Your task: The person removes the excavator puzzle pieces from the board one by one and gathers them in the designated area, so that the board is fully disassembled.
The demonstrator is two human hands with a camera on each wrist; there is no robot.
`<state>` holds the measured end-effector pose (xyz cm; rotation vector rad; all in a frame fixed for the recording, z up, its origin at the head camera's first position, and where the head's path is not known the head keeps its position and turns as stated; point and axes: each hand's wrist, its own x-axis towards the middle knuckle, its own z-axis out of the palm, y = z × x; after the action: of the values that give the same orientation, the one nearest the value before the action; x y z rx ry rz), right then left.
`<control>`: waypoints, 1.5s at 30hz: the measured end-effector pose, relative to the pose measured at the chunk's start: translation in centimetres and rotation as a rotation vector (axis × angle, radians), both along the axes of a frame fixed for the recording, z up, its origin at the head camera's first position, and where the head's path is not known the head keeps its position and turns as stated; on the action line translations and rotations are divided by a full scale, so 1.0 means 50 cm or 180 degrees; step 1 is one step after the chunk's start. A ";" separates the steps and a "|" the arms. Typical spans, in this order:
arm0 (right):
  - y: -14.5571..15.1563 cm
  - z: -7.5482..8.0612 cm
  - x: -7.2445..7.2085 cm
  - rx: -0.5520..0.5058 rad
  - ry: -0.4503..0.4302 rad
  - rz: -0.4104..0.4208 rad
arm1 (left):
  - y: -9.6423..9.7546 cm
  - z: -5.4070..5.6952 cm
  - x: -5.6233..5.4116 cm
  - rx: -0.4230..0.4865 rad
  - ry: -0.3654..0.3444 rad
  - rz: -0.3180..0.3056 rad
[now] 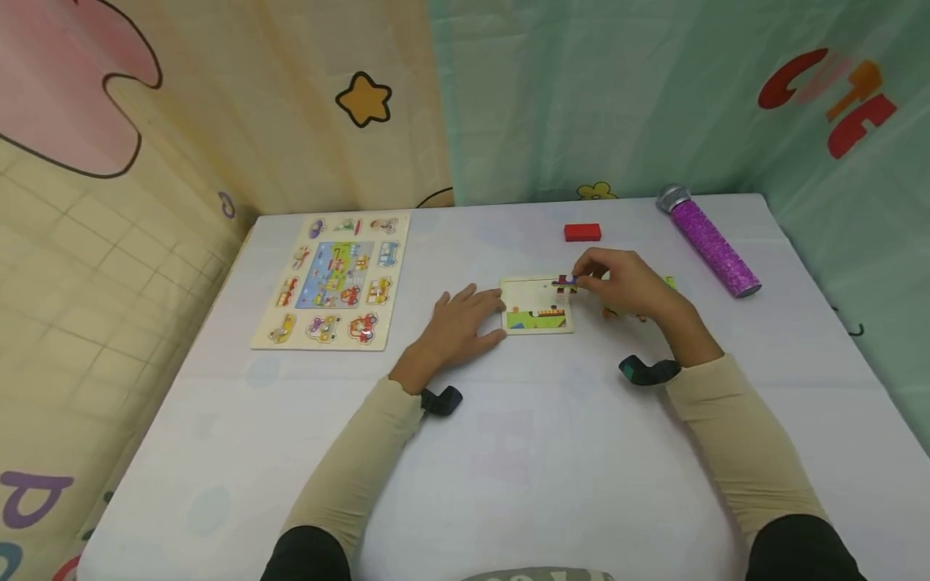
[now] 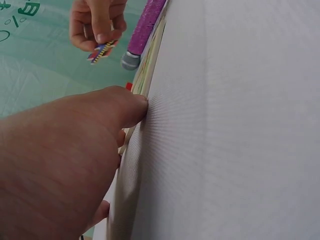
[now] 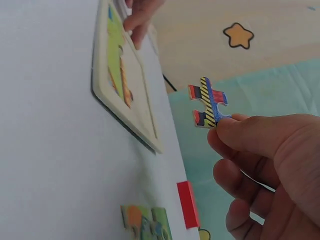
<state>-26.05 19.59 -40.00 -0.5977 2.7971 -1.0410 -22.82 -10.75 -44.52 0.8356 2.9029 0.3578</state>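
Note:
A small wooden puzzle tray (image 1: 526, 292) lies mid-table, with joined pieces showing green ground along its near side and bare wood behind them. My left hand (image 1: 459, 329) rests with spread fingers at the tray's left edge, touching it. Between thumb and fingertips, my right hand (image 1: 628, 284) pinches a jigsaw piece (image 3: 210, 102) with a yellow-black striped band and red and blue parts. In the head view that piece appears over the tray's far right corner; the right wrist view shows it raised off the surface. Loose jigsaw pieces (image 3: 145, 222) lie right of the tray, partly hidden by the right hand in the head view.
A larger picture puzzle board (image 1: 395, 323) with vehicle shapes lies at the left. Behind the tray sits a red block (image 1: 582, 232). A glittery purple microphone (image 1: 715, 246) lies at the far right. Curtains hang beyond the table's back edge.

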 end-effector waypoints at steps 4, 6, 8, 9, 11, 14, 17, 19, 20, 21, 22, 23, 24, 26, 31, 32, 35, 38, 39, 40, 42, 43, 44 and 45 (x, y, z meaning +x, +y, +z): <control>0.060 0.014 0.012 -0.0071 0.0072 -0.0207 | 0.004 0.000 0.000 0.0042 -0.0017 -0.0005; 0.097 0.014 0.021 -0.0071 0.0010 -0.0345 | 0.003 0.000 0.000 0.0056 -0.0016 -0.0005; 0.136 0.009 0.033 -0.0061 -0.0081 -0.0494 | 0.002 -0.002 0.000 0.0048 -0.0013 -0.0007; 0.154 0.004 0.040 -0.0064 -0.0123 -0.0562 | 0.002 -0.002 0.000 0.0049 -0.0018 -0.0007; 0.188 -0.005 0.052 0.0000 -0.0181 -0.0666 | 0.002 -0.001 0.001 0.0042 -0.0017 -0.0009; 0.223 -0.019 0.063 0.0103 -0.0201 -0.0734 | 0.001 0.000 0.000 0.0048 -0.0010 0.0006; 0.235 -0.033 0.063 0.0252 -0.0142 -0.0749 | 0.000 0.000 0.000 0.0076 -0.0020 0.0022; 0.235 -0.038 0.061 0.0352 -0.0097 -0.0745 | 0.000 -0.002 0.000 0.0091 -0.0037 0.0015; 0.234 -0.039 0.060 0.0397 -0.0075 -0.0743 | 0.000 -0.003 0.000 0.0091 -0.0042 0.0010; 0.231 -0.039 0.060 0.0466 -0.0044 -0.0728 | 0.000 -0.004 -0.001 0.0087 -0.0037 0.0003; 0.229 -0.038 0.060 0.0541 -0.0018 -0.0712 | 0.000 -0.005 -0.001 0.0086 -0.0030 0.0001; 0.226 -0.036 0.060 0.0618 0.0006 -0.0697 | 0.000 -0.005 -0.001 0.0089 -0.0025 0.0002; 0.223 -0.034 0.061 0.0688 0.0020 -0.0685 | 0.000 -0.005 -0.001 0.0084 -0.0014 0.0006; 0.218 -0.028 0.062 0.0833 0.0032 -0.0669 | 0.000 -0.005 -0.001 0.0083 0.0004 0.0020; 0.210 -0.014 0.069 0.1073 -0.0049 -0.0720 | -0.001 -0.006 -0.001 0.0083 -0.0005 0.0024; 0.208 -0.012 0.070 0.1104 -0.0052 -0.0722 | -0.001 -0.006 -0.001 0.0088 -0.0006 0.0023; 0.204 -0.010 0.072 0.1169 -0.0035 -0.0729 | -0.001 -0.006 0.000 0.0095 -0.0005 0.0030; 0.199 -0.011 0.072 0.1257 0.0033 -0.0739 | -0.002 -0.005 0.001 0.0103 -0.0010 0.0035; 0.197 -0.012 0.072 0.1281 0.0047 -0.0745 | -0.002 -0.004 0.001 0.0103 -0.0013 0.0036; 0.196 -0.014 0.071 0.1308 0.0072 -0.0754 | -0.001 -0.004 0.001 0.0101 -0.0017 0.0034; 0.194 -0.017 0.071 0.1359 0.0093 -0.0764 | -0.001 -0.003 0.001 0.0099 -0.0024 0.0030; 0.193 -0.018 0.071 0.1380 0.0095 -0.0769 | -0.001 -0.002 0.001 0.0096 -0.0027 0.0027; 0.193 -0.019 0.072 0.1396 0.0092 -0.0772 | 0.000 -0.002 0.001 0.0092 -0.0027 0.0023; 0.193 -0.020 0.072 0.1397 0.0085 -0.0781 | 0.001 -0.001 0.000 0.0089 -0.0028 0.0022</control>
<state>-22.45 29.26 -41.00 -0.2224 3.0329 -0.4144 -22.80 -10.73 -44.60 0.8261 2.8999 0.4024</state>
